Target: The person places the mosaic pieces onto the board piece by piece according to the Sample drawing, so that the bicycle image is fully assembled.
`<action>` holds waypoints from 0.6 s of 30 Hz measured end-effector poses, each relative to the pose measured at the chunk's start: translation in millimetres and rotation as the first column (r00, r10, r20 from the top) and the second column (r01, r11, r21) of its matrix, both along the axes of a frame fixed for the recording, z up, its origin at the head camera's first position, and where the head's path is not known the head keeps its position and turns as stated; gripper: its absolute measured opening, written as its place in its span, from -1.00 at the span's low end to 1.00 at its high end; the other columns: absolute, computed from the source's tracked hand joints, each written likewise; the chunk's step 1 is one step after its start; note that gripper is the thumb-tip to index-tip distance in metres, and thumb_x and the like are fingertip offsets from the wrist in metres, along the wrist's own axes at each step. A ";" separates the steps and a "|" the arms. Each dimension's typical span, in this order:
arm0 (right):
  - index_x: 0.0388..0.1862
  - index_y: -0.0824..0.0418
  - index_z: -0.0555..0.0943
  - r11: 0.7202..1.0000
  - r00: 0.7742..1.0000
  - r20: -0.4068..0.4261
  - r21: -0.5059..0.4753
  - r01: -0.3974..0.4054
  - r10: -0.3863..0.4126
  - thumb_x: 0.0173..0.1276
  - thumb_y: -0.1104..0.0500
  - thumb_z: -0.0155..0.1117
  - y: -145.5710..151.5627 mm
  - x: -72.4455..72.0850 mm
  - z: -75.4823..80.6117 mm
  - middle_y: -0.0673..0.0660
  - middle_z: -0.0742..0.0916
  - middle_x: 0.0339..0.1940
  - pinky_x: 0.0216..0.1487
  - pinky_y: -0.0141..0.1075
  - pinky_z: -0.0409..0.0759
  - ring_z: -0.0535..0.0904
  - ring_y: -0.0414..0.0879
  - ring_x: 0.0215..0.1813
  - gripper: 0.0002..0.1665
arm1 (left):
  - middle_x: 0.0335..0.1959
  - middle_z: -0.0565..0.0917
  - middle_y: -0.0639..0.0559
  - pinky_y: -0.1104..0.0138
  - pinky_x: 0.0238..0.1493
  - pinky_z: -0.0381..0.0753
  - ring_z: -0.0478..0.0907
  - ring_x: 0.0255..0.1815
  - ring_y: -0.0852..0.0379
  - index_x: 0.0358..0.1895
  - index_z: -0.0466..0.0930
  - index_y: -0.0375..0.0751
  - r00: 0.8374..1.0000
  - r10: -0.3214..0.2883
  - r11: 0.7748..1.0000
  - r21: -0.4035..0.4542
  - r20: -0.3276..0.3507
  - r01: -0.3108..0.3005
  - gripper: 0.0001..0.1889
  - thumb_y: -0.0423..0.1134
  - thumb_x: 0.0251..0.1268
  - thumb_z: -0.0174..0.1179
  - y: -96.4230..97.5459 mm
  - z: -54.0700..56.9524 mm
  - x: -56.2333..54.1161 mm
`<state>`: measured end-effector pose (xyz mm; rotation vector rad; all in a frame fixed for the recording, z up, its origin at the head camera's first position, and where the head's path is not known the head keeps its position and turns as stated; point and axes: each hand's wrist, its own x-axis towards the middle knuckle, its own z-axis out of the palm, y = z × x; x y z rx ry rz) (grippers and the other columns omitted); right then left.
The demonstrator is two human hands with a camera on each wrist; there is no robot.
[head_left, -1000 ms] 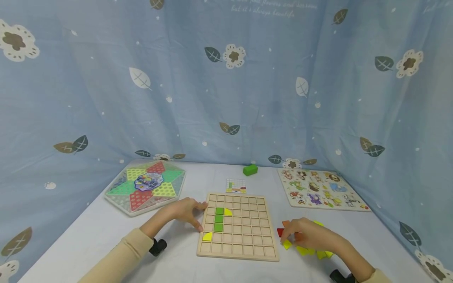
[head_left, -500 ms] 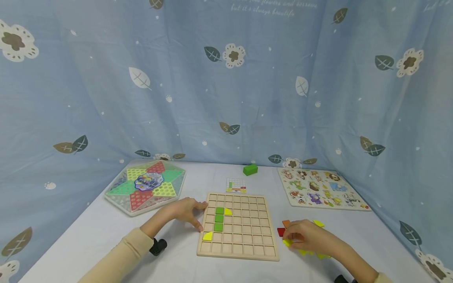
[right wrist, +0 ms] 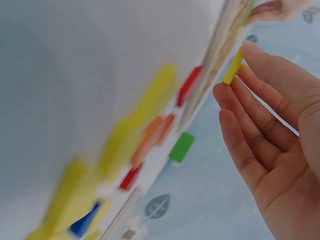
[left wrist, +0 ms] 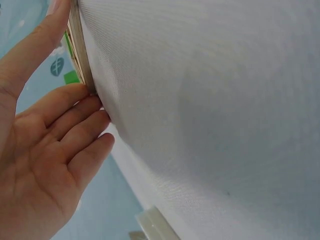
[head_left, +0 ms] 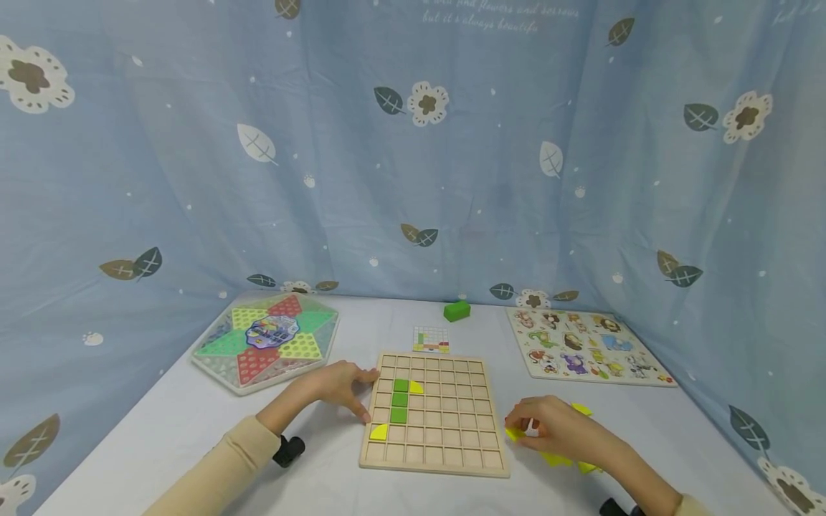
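A wooden grid board (head_left: pixel 452 437) lies on the table, with green squares (head_left: pixel 399 401) and two yellow quarter-round pieces (head_left: pixel 378 432) in its cells. My left hand (head_left: pixel 338 383) rests its thumb and fingertips against the board's left edge. In the left wrist view those fingers are only slightly bent. To the right of the board, my right hand (head_left: pixel 558 424) pinches a yellow tile (right wrist: pixel 233 67) between thumb and fingers, just off the table. Loose yellow pieces (head_left: pixel 556 459) lie beneath and behind this hand. Orange and red pieces (right wrist: pixel 147 140) show in the right wrist view.
Behind the board lies a small pattern card (head_left: pixel 431 339), with a green block (head_left: pixel 457 310) farther back. A hexagonal Chinese checkers set (head_left: pixel 271 337) is at left. An animal puzzle board (head_left: pixel 584 344) sits at right. A blue piece (right wrist: pixel 85 220) shows in the right wrist view.
My right hand has picked up a yellow tile from the pile and moved slightly left and up, toward the board. The left hand stays at the board's edge.
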<state>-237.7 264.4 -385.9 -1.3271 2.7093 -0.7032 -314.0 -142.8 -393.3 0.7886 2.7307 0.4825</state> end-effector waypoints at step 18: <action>-0.11 0.14 0.71 0.995 0.997 -0.024 -0.053 -0.081 0.080 0.25 0.23 0.40 -89.9 1.7 15.8 -0.12 0.68 -0.23 -0.27 -0.46 0.60 0.58 -0.36 -0.23 -0.78 | 0.36 0.40 -0.06 -0.01 0.31 0.30 0.28 0.38 -0.15 0.36 0.39 -0.19 1.000 -0.005 1.000 0.015 0.027 0.005 -0.08 0.07 -0.16 0.53 -1.1 1.1 0.5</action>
